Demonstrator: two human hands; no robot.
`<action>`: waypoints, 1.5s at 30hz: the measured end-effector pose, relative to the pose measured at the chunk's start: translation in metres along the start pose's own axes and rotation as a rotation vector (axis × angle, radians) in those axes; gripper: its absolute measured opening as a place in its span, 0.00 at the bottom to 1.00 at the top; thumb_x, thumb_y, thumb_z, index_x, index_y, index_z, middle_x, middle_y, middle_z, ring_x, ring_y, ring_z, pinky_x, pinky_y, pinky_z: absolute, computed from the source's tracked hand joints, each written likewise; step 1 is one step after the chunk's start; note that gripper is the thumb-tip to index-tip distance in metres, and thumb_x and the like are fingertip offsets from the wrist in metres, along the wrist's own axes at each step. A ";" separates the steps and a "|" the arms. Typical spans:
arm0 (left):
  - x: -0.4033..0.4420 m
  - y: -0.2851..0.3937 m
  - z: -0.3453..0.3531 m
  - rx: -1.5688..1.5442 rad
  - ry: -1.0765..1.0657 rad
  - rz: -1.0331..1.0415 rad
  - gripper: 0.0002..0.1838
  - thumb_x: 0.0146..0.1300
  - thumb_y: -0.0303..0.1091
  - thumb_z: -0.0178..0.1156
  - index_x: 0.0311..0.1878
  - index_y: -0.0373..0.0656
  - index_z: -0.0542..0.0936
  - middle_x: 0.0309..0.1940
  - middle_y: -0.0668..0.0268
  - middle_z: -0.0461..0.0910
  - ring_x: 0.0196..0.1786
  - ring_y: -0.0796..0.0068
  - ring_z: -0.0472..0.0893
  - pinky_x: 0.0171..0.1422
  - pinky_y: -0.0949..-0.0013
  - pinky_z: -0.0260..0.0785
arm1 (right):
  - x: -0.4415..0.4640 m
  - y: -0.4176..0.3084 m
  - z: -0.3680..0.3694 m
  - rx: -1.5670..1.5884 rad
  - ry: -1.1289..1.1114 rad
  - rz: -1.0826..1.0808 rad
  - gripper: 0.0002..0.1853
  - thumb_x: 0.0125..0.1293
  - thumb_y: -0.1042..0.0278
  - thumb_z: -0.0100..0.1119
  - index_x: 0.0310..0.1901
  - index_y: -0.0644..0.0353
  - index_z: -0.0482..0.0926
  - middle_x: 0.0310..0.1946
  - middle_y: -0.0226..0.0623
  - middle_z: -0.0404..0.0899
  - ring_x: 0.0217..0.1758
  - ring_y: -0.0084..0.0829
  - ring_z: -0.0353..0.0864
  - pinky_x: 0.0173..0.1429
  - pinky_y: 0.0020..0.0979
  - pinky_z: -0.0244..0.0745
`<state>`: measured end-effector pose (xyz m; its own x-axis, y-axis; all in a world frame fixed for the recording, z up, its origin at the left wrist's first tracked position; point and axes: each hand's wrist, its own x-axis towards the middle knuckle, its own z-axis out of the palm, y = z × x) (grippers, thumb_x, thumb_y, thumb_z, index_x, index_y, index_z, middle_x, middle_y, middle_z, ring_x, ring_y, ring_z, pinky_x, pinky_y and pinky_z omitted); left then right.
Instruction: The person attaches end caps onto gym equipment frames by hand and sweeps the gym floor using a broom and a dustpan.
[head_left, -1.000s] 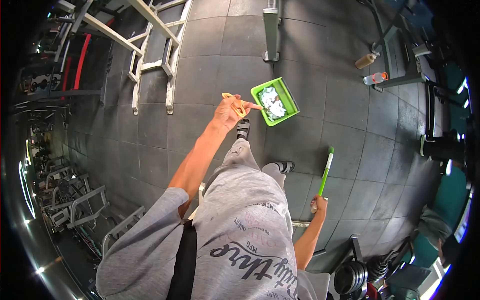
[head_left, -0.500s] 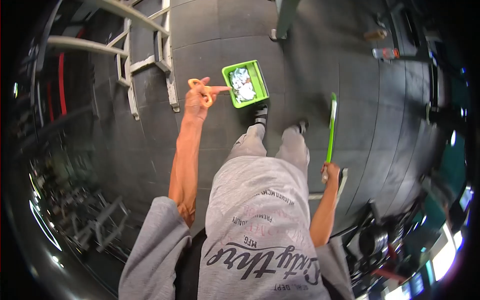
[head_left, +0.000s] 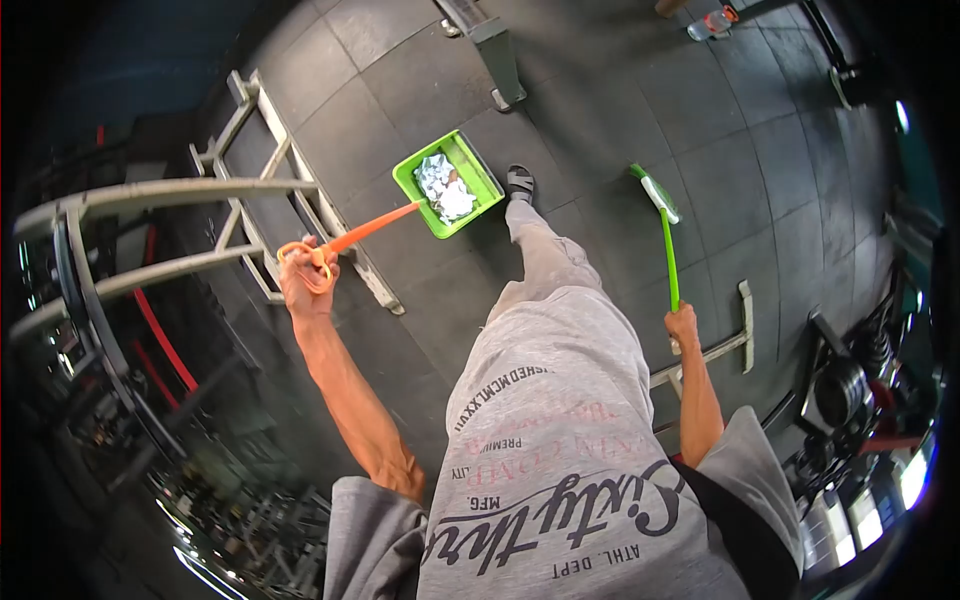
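My left hand [head_left: 310,279] is closed round the looped end of an orange handle [head_left: 375,229]. That handle belongs to a green dustpan [head_left: 480,190], which is in front of my feet with crumpled white and silvery scraps [head_left: 444,188] inside. Whether the pan touches the floor, I cannot tell. Out to the right, my right hand [head_left: 682,325] grips the green stick of a broom [head_left: 671,255]. The broom's head [head_left: 657,197], green with pale bristles, points forward over the dark floor.
A pale metal frame [head_left: 265,150] stands at the left, close to my left hand. Ahead is a grey-green post [head_left: 497,65]. A bottle [head_left: 712,24] is at the far right. Near my right arm is a metal bar [head_left: 747,325], with weight plates [head_left: 842,390] beyond.
The view has turned and shifted. The dustpan and my left hand now appear further left, with more of the orange handle showing. The broom head shows more broadly. Both hands keep their hold.
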<state>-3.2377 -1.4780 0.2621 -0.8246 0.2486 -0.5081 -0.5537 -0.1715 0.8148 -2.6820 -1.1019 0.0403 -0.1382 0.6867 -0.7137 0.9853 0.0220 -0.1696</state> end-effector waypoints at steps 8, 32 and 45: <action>0.067 0.088 0.002 -0.030 -0.025 -0.084 0.19 0.55 0.27 0.52 0.50 0.30 0.71 0.42 0.42 0.75 0.43 0.41 0.79 0.45 0.52 0.77 | -0.016 -0.089 -0.052 0.348 0.009 0.262 0.10 0.53 0.75 0.50 0.33 0.73 0.78 0.21 0.48 0.79 0.20 0.38 0.81 0.25 0.37 0.76; 0.322 0.217 0.021 0.082 0.005 -0.222 0.23 0.41 0.13 0.42 0.47 0.25 0.64 0.45 0.46 0.66 0.50 0.34 0.74 0.55 0.32 0.72 | -0.064 -0.224 0.092 0.230 -0.013 0.540 0.23 0.61 0.68 0.48 0.58 0.63 0.70 0.39 0.53 0.81 0.41 0.46 0.83 0.45 0.44 0.78; 0.453 0.305 0.003 0.153 -0.112 -0.265 0.22 0.45 0.17 0.44 0.49 0.29 0.68 0.21 0.54 0.69 0.13 0.64 0.68 0.52 0.49 0.75 | -0.103 -0.432 0.217 0.471 -0.080 0.584 0.17 0.48 0.76 0.50 0.42 0.74 0.75 0.36 0.56 0.80 0.43 0.46 0.83 0.45 0.40 0.75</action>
<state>-3.7798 -1.4146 0.2812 -0.6314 0.3703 -0.6813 -0.7169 0.0561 0.6949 -3.1152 -1.3395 0.0399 0.3685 0.4361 -0.8209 0.7557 -0.6549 -0.0087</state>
